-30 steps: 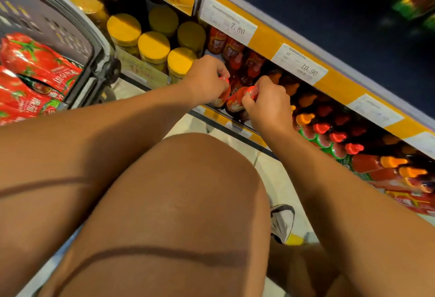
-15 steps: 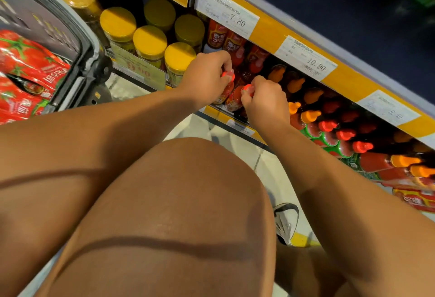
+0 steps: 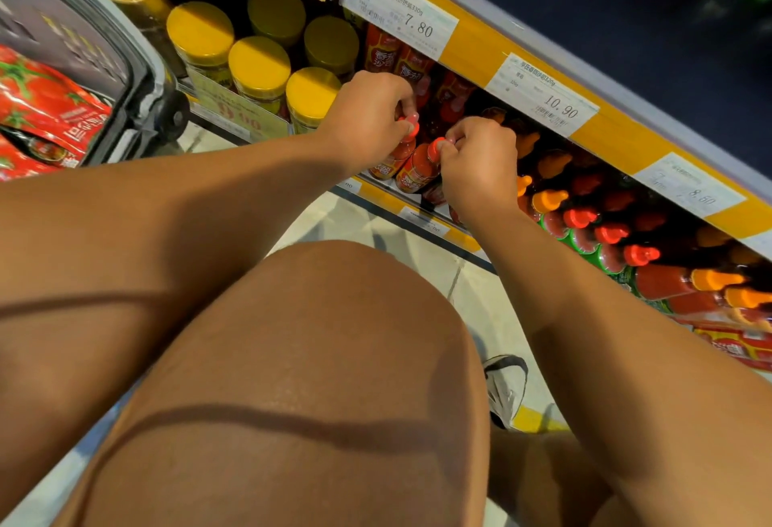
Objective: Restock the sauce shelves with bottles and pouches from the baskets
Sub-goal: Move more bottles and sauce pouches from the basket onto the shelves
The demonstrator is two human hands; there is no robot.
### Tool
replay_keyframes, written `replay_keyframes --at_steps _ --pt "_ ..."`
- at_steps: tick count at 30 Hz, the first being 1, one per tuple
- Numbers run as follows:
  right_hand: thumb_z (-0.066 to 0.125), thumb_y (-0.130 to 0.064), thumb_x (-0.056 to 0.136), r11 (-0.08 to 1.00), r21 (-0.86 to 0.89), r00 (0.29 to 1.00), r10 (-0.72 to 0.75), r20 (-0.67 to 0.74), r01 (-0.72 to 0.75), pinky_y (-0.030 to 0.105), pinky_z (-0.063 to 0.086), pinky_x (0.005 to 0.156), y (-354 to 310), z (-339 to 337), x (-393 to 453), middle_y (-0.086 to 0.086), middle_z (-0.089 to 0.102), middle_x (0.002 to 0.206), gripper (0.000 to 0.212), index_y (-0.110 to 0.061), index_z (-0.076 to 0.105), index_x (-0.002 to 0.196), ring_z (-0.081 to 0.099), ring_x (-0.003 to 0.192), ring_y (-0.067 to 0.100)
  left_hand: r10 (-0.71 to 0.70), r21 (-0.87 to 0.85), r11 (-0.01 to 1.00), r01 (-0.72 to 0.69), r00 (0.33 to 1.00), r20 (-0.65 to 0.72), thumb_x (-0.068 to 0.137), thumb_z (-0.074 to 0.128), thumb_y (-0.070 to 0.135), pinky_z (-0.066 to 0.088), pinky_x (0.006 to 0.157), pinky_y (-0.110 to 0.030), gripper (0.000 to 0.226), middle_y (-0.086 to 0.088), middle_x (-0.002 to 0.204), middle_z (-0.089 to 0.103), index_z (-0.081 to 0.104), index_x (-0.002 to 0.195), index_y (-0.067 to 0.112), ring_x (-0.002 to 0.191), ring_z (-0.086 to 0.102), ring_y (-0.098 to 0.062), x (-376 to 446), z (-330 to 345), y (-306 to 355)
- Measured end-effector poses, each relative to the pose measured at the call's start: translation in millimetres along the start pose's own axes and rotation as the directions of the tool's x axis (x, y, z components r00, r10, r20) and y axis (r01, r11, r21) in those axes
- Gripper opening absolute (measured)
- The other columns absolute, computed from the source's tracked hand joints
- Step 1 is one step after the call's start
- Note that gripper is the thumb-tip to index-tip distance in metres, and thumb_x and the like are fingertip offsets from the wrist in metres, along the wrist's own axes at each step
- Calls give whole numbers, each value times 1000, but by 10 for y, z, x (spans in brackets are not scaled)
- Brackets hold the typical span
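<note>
Two red sauce bottles with red caps stand at the front edge of the lower shelf. My left hand (image 3: 369, 117) grips the cap of the left bottle (image 3: 394, 158). My right hand (image 3: 480, 163) pinches the cap of the right bottle (image 3: 417, 171). More red bottles of the same kind (image 3: 413, 66) stand behind them under the 7.80 price tag. At the far left, a grey basket (image 3: 138, 79) holds red tomato sauce pouches (image 3: 46, 104).
Yellow-lidded jars (image 3: 259, 62) fill the shelf to the left of the bottles. Orange- and red-capped bottles (image 3: 585, 221) crowd the shelf to the right. The yellow price rail (image 3: 480, 54) overhangs the bottles. My knee (image 3: 334, 359) is raised below the hands, with a shoe (image 3: 505, 384) on the tiled floor.
Both hands stay on the two bottle caps and have shifted slightly deeper onto the shelf. The view has tilted, so the basket sits further left.
</note>
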State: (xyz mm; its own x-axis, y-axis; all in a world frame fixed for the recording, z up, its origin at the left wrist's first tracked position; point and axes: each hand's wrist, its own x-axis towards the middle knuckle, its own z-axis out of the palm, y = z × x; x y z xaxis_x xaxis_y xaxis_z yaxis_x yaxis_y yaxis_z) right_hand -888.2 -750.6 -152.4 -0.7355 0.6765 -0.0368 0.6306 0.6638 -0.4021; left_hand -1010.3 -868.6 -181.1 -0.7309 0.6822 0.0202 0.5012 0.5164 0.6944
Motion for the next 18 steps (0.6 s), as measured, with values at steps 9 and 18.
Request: replay_keyframes --at_steps 9,18 --pt "62 -20 99 1000 3 1000 25 -6 -25 43 61 78 -53 -14 11 6 70 91 13 -12 72 99 67 83 23 -22 -45 999 22 1000 -7 91 78 28 61 81 -38 7 7 90 74 74 88 22 83 69 -11 -6 21 -5" --pt "53 -7 93 998 -32 996 55 67 -53 44 60 74 -106 -158 -167 4 69 89 25 -14 65 114 66 82 25 5 -7 1000 -5 1000 16 96 72 28 53 75 -35 16 -2 90 72 72 104 14 85 67 -20 -65 -60 101"
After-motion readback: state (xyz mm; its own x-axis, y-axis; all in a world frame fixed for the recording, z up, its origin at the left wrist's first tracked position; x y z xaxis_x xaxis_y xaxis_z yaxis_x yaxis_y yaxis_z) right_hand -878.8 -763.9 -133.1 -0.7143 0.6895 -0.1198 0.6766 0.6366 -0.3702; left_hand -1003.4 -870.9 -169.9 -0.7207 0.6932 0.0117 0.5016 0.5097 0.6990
